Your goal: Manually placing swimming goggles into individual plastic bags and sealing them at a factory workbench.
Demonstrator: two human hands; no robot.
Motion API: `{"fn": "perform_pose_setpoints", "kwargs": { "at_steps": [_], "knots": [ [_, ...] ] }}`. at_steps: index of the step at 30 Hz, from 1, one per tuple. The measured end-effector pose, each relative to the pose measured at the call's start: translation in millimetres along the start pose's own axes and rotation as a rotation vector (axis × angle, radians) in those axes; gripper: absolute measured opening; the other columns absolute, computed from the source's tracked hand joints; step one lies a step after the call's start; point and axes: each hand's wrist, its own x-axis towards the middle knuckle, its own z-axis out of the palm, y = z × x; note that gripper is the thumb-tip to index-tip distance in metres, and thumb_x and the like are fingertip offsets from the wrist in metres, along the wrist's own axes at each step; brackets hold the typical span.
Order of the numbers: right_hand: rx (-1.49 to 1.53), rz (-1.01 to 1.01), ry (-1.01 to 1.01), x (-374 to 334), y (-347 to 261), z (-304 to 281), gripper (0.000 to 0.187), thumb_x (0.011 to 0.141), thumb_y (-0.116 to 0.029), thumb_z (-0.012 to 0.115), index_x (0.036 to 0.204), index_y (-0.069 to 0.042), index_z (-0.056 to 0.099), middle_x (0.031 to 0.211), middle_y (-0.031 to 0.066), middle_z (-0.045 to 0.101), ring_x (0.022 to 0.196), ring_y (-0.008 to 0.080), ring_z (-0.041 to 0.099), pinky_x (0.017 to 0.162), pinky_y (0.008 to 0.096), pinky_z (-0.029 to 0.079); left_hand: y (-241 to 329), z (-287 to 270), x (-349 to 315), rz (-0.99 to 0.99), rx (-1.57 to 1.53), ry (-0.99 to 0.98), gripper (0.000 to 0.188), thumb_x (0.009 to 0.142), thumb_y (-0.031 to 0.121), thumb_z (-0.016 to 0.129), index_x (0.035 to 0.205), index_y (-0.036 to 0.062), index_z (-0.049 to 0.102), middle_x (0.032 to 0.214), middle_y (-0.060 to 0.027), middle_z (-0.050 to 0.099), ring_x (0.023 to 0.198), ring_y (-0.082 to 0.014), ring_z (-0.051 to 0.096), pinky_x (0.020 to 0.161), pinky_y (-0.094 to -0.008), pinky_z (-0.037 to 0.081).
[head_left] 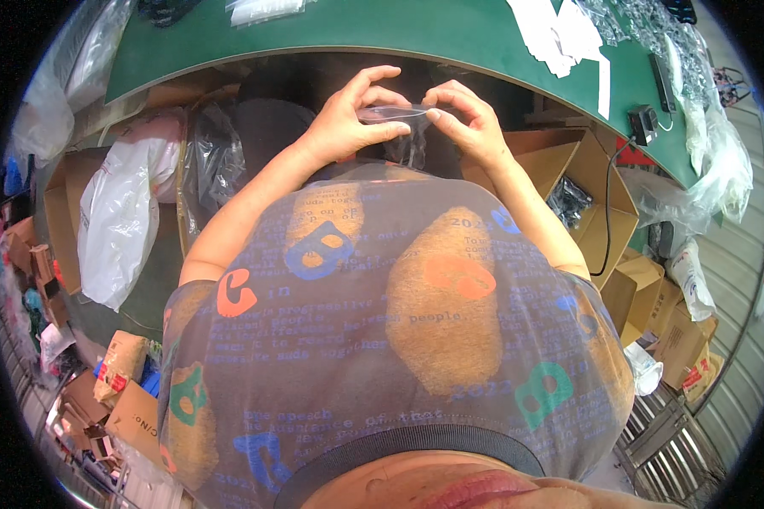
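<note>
A small clear plastic bag (393, 113) is stretched between my two hands, just in front of my chest and near the edge of the green table. My left hand (348, 116) grips one side of its mouth, with the thumb below and the index finger raised above. On the other side, my right hand (469, 123) pinches the rim between thumb and fingers. The bag's mouth is spread into a narrow oval, and its body hangs down behind my shirt front. I cannot make out anything inside it.
The green table (382, 25) curves across the front, with white papers (552, 38) and a black adapter (643, 125) at its right. An open cardboard box (598, 191) stands right of me. A white plastic sack (120, 216) lies at left.
</note>
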Motion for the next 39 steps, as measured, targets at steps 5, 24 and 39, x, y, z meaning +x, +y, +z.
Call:
{"fn": "perform_pose_setpoints", "kwargs": {
  "at_steps": [5,24,39],
  "knots": [
    [-0.056,-0.086,-0.093,5,-1,-2,0.012,0.094,-0.011,0.069,0.101,-0.002,0.069,0.103,0.0058,0.066,0.099,0.0178,0.062,0.091,0.0311,0.048,3,2,0,-0.052,-0.011,-0.008,0.082,0.087,0.012,0.082,0.154,0.0138,0.036,0.125,-0.0084,0.070,0.096,-0.0111,0.068,0.054,-0.0204,0.052],
    [-0.077,-0.041,-0.085,6,2,5,0.015,0.092,-0.014,0.072,0.101,-0.003,0.072,0.098,0.0058,0.067,0.095,0.0177,0.065,0.087,0.0315,0.051,0,6,3,-0.038,-0.004,0.001,0.079,0.084,0.019,0.086,0.150,0.0124,0.042,0.123,-0.0099,0.073,0.115,-0.0197,0.067,0.102,-0.0362,0.051],
    [-0.238,-0.166,-0.031,10,-4,10,0.013,0.093,-0.017,0.070,0.101,-0.007,0.071,0.098,0.0072,0.066,0.095,0.0251,0.065,0.087,0.0375,0.049,11,5,1,-0.191,0.004,-0.035,0.040,0.090,0.019,0.081,0.126,0.0073,0.067,0.114,-0.0080,0.073,0.096,-0.0115,0.069,0.060,-0.0246,0.054]
  ]
}}
